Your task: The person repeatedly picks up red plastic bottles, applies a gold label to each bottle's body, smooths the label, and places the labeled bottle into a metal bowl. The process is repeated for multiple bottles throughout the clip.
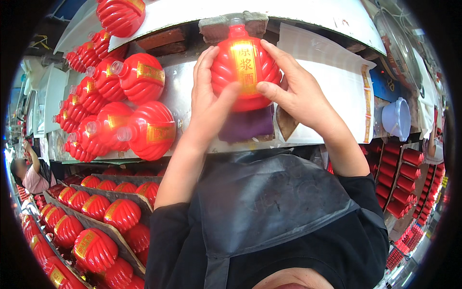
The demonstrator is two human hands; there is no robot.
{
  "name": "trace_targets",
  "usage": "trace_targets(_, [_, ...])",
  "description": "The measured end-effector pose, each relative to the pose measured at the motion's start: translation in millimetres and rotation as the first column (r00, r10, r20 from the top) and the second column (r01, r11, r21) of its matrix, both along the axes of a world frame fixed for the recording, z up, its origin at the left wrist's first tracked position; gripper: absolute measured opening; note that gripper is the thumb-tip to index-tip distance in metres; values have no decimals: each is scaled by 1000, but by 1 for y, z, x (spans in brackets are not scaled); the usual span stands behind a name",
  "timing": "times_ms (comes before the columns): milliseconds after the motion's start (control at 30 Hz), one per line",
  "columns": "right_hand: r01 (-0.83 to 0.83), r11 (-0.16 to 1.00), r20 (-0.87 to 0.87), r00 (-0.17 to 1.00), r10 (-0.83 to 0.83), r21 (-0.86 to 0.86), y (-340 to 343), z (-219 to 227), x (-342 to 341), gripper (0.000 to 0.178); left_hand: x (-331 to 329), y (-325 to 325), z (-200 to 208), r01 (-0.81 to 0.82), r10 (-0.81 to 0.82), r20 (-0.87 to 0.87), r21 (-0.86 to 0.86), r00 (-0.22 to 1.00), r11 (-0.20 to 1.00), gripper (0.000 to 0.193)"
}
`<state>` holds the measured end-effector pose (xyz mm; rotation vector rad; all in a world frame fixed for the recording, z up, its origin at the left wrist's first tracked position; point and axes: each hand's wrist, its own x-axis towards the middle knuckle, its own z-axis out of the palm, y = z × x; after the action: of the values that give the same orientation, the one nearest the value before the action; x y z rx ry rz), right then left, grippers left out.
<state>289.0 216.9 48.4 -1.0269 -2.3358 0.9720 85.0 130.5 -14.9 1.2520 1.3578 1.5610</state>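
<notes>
The left grip (pixel 206 96) and right grip (pixel 301 96) hold a red bottle (pixel 246 67) between them, near purple cloth (pixel 248 127) on the worktop (pixel 180 79).

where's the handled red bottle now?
Head view, upper centre: red bottle is between the left hand and right hand, just above the purple cloth in-frame.

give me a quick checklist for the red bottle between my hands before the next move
1. Right grip on the red bottle: ok, fingers and thumb lie against its right side.
2. Left grip thumb contact: cannot tell, the thumb is blurred near the label's lower left edge.
3. Gold label facing up: ok, its front shows.
4. Label edges stuck down: cannot tell, too fine to see here.
5. Neck lined up with the grey block: ok, though firm contact cannot be told.
6. Other red bottles clear of it: ok, they lie apart to the left.
</notes>
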Motion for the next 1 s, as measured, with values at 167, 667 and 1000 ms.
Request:
trace_targets(167, [52, 994, 0, 999, -53, 96, -7, -1, -9, 79, 8, 1, 5, -85, 83, -110, -12, 990, 996, 81])
trace_targets(667, [-21, 985, -167, 986, -8, -171, 6, -9, 0, 69, -3, -1, 4, -16, 16, 28, 0, 999, 1000, 75])
trace_targets(1000, [3, 999, -75, 997, 1, 52, 0, -15, -2, 74, 7, -2, 8, -60, 63, -109, 34, 992, 998, 78])
